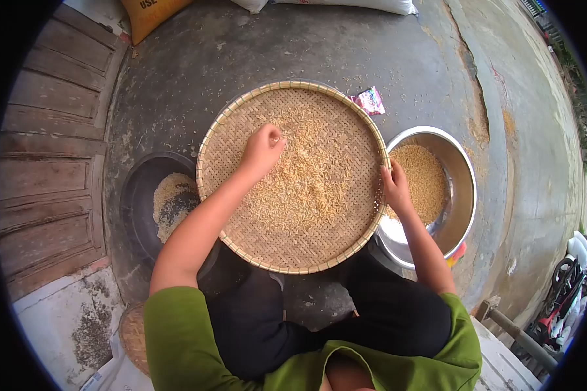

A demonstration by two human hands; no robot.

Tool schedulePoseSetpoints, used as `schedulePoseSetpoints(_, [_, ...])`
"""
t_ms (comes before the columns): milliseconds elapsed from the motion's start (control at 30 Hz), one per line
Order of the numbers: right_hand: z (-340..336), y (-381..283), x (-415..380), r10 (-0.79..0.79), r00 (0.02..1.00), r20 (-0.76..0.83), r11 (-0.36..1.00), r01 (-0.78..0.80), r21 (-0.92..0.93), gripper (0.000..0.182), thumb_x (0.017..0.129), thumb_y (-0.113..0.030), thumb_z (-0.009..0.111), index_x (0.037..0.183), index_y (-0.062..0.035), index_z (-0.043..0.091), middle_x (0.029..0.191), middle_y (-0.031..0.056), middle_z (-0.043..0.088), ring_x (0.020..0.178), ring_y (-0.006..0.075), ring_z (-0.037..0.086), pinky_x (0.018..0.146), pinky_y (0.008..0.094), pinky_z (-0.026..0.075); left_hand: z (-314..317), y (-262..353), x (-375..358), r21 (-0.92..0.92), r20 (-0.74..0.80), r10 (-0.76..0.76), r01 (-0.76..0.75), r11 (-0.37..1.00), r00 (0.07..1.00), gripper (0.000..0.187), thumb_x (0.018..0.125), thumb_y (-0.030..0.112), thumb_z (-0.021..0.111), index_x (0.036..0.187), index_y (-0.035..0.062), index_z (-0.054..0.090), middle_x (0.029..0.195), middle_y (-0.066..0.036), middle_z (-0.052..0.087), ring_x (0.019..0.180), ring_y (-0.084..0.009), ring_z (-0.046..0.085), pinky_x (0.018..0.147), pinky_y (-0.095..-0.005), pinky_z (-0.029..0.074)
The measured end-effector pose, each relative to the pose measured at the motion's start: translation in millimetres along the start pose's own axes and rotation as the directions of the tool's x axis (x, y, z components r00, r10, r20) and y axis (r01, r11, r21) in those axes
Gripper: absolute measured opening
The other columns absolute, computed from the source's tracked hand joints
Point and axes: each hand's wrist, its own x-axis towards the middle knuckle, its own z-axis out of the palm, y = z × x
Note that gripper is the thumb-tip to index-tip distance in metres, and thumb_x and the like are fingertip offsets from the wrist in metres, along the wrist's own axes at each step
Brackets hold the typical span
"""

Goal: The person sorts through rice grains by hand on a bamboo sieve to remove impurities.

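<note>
Tray (300, 268): one, round, woven — lay between basin (135, 208) and bowl (458, 171). It looked light, slightly springy, best taken by opposite sides of its rim; its grain (316, 186) (loose) seemed apt to slide. Right hand (396, 187) gripped the rim; left hand (261, 155) pinched a pale speck (277, 139), unidentifiable.

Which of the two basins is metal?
The silver basin, beside the right hand: its wall and rim are shiny, while the left-side basin is dark and dull.

The left hand (265, 151) pinched grains over the woven bamboo tray (248, 229); the right hand (396, 185) gripped its rim.
</note>
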Motion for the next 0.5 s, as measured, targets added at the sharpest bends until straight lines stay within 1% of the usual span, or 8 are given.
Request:
schedulePoseSetpoints(67, [2, -2, -1, -0.085, 0.996, -0.036, 0.996, 0.085, -0.007, 0.044, 0.09, -0.027, 0.05, 0.121, 0.0027, 0.042, 0.087, 0.0084, 0.056, 0.079, 0.0137, 0.051, 0.071, 0.0269, 0.042, -15, -11, -15, 0.16, -0.108, -0.107, 0.124, 0.979, 0.988, 0.034, 0.078, 0.022, 0.066, 0.102, 0.0043, 0.05, 0.098, -0.009, 0.053, 0.085, -0.0203, 0.053, 0.078, -0.0343, 0.046])
schedulePoseSetpoints(100, [0, 3, -3, -0.067, 0.997, -0.033, 0.998, 0.067, -0.014, 0.044, 0.09, -0.027, 0.05, 0.121, 0.0027, 0.042, 0.087, 0.0084, 0.056, 0.079, 0.0137, 0.051, 0.071, 0.0269, 0.042, -11, -14, -16, 0.152, -0.093, -0.119, 0.132, 0.979, 0.989, 0.034, 0.078, 0.022, 0.066, 0.102, 0.0043, 0.05, 0.098, -0.009, 0.053, 0.085, -0.0203, 0.053, 0.078, -0.0343, 0.046])
schedulePoseSetpoints(167, [2, 6, 0, -0.106, 0.994, -0.042, 0.994, 0.105, -0.01, 0.043, 0.09, -0.027, 0.049, 0.121, 0.0029, 0.043, 0.085, 0.0075, 0.056, 0.077, 0.0133, 0.05, 0.07, 0.027, 0.042, -11, -16, -17, 0.099, -0.095, -0.184, 0.193, 0.976, 0.978, 0.034, 0.075, 0.021, 0.069, 0.097, 0.0032, 0.051, 0.095, -0.01, 0.052, 0.082, -0.0204, 0.053, 0.075, -0.0336, 0.046])
schedulePoseSetpoints(200, [4, 5, 1, -0.104, 0.993, -0.059, 0.994, 0.103, -0.03, 0.042, 0.09, -0.026, 0.049, 0.119, 0.0029, 0.044, 0.083, 0.0072, 0.055, 0.076, 0.0133, 0.05, 0.069, 0.0271, 0.042, -10, -15, -17, 0.098, -0.094, -0.186, 0.195, 0.976, 0.978, 0.034, 0.075, 0.021, 0.069, 0.097, 0.0032, 0.051, 0.095, -0.01, 0.052, 0.082, -0.0204, 0.053, 0.075, -0.0336, 0.046])
schedulePoseSetpoints(267, [4, 7, 1, -0.094, 0.994, -0.051, 0.995, 0.093, -0.022, 0.042, 0.09, -0.026, 0.049, 0.119, 0.0027, 0.044, 0.083, 0.0072, 0.055, 0.076, 0.0134, 0.05, 0.069, 0.0271, 0.042, -4, -12, -13, 0.238, -0.088, -0.033, 0.053, 0.97, 0.996, 0.029, 0.075, 0.017, 0.068, 0.093, 0.0019, 0.052, 0.095, -0.011, 0.052, 0.081, -0.0215, 0.053, 0.075, -0.0333, 0.046])
schedulePoseSetpoints(400, [3, 4, 0, -0.107, 0.993, -0.053, 0.994, 0.105, -0.034, 0.041, 0.09, -0.026, 0.049, 0.118, 0.0022, 0.045, 0.081, 0.0063, 0.055, 0.074, 0.0134, 0.05, 0.068, 0.0269, 0.042, 3, -19, -7, 0.275, -0.05, -0.001, 0.015, 0.961, 0.999, 0.024, 0.075, 0.013, 0.066, 0.091, 0.0009, 0.053, 0.093, -0.011, 0.053, 0.082, -0.0215, 0.053, 0.075, -0.0335, 0.045])
schedulePoseSetpoints(467, [2, 5, 0, -0.102, 0.994, -0.049, 0.994, 0.099, -0.047, 0.041, 0.089, -0.026, 0.049, 0.118, 0.0021, 0.045, 0.081, 0.0067, 0.055, 0.074, 0.0136, 0.05, 0.068, 0.027, 0.042, -1, -22, -6, 0.281, -0.031, 0.004, 0.005, 0.96, 1.0, 0.015, 0.078, 0.009, 0.063, 0.088, 0.0011, 0.055, 0.092, -0.01, 0.055, 0.078, -0.0187, 0.055, 0.072, -0.0318, 0.047])
schedulePoseSetpoints(500, [2, 4, 1, -0.096, 0.994, -0.047, 0.994, 0.093, -0.059, 0.041, 0.089, -0.027, 0.049, 0.119, 0.0021, 0.044, 0.082, 0.0071, 0.055, 0.075, 0.0137, 0.05, 0.068, 0.0271, 0.042, -4, -22, -7, 0.282, -0.033, 0.003, 0.006, 0.959, 0.999, 0.015, 0.078, 0.009, 0.063, 0.088, 0.0011, 0.055, 0.092, -0.01, 0.055, 0.078, -0.0187, 0.055, 0.072, -0.0318, 0.047])
